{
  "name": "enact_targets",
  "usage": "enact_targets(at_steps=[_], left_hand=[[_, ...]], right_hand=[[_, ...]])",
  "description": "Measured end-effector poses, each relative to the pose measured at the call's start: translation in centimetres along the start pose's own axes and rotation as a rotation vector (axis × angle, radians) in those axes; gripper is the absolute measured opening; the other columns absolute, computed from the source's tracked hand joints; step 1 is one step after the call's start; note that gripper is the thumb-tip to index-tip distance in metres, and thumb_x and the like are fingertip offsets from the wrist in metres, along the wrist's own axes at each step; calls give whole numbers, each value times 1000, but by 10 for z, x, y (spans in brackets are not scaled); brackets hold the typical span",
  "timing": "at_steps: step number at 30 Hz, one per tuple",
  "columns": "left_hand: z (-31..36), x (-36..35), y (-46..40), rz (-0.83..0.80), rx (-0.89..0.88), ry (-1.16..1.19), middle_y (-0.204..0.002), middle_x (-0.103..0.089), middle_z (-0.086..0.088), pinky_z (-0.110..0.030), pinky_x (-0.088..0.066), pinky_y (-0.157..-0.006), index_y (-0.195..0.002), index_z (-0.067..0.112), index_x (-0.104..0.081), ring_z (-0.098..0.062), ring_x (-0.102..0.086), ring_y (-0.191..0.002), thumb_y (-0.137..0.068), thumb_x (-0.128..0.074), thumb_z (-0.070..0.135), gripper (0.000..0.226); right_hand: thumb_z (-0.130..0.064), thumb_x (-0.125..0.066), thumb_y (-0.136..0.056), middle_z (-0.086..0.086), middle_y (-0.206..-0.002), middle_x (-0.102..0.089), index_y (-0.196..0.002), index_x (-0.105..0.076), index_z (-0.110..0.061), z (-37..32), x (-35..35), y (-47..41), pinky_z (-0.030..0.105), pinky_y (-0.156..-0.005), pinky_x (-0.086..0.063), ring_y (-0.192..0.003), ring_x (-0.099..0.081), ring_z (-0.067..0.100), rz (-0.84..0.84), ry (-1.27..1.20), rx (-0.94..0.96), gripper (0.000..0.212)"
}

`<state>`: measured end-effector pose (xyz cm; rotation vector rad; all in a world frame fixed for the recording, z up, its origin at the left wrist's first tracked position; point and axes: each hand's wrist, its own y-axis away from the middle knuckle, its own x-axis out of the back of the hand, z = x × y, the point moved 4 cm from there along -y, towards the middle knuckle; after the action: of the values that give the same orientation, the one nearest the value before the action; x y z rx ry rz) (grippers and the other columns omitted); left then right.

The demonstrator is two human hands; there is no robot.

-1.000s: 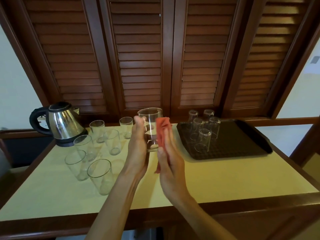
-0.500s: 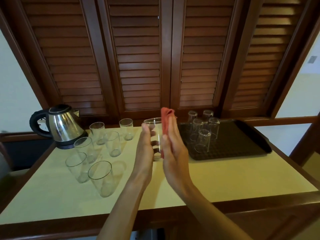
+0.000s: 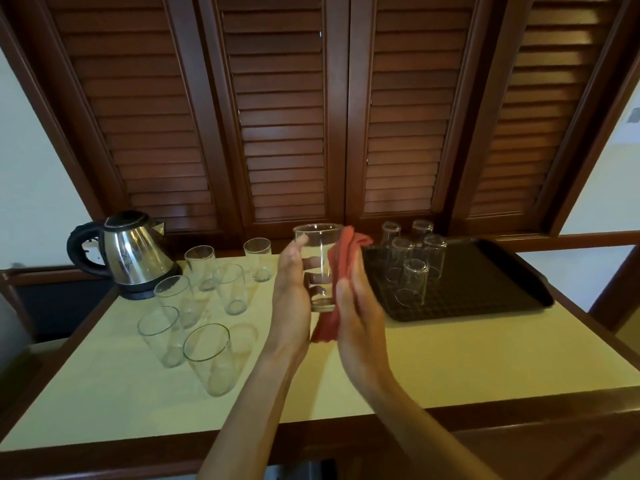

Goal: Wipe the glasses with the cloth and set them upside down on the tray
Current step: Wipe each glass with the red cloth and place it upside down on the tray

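My left hand (image 3: 292, 292) grips an upright clear glass (image 3: 318, 261) above the middle of the table. My right hand (image 3: 360, 313) presses a red cloth (image 3: 341, 268) flat against the glass's right side, fingers straight. Several glasses (image 3: 207, 358) stand upright on the table to the left. On the dark tray (image 3: 485, 282) at the right, several glasses (image 3: 412, 282) stand upside down near its left end.
A steel kettle (image 3: 133, 252) with a black handle sits at the back left of the cream table (image 3: 450, 358). Dark wooden louvred doors (image 3: 284, 116) rise behind. The tray's right half is bare.
My right hand slid the cloth up the glass's side and then back down. The left hand kept its hold on the glass, shifting slightly.
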<state>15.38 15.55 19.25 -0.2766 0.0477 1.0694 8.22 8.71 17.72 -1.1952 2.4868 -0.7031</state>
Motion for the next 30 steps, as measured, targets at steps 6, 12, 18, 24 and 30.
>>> enact_targets(at_steps=[6, 12, 18, 24, 30], left_hand=[[0, -4, -2, -69, 91, 12, -121, -77, 0, -38, -58, -91, -127, 35, -70, -18, -72, -115, -102, -24, 72, 64], [-8, -9, 12, -127, 111, -14, -125, -70, -7, -50, -57, -101, -134, 30, -66, -22, -68, -119, -97, -47, 71, 58], [-2, 1, 5, 72, 38, 72, -114, -78, -5, -42, -57, -100, -121, 16, -72, -16, -74, -109, -102, -41, 54, 53], [-11, 1, 7, 49, 194, 192, -112, -80, -7, -41, -53, -102, -103, 26, -82, -24, -72, -117, -103, -32, 63, 63], [-17, 6, 8, 15, 161, 169, -113, -79, -7, -39, -58, -88, -128, 16, -70, -21, -75, -108, -100, -30, 64, 68]], right_hand=[[-44, -30, -106, -22, -167, -12, -158, -14, -35, -7, -7, 1, 35, -127, -13, -156, -11, 10, -61, 291, 125, 55], [-39, -34, -106, -9, -163, -33, -160, -23, -26, -7, 15, -22, 46, -123, -29, -150, -31, 9, 16, 151, -16, 57], [-37, -33, -107, -4, -161, -38, -159, -24, -30, 11, 4, 11, 56, -118, -34, -143, -42, 22, -112, 121, 6, 54], [-33, -30, -108, -11, -167, -16, -158, -21, -23, -14, -7, 3, 31, -127, -10, -156, -6, 9, -152, 393, 175, 51], [-45, -34, -106, -6, -166, -26, -159, -18, -34, 0, 2, -11, 40, -123, -31, -152, -27, 10, -32, 127, -60, 56]])
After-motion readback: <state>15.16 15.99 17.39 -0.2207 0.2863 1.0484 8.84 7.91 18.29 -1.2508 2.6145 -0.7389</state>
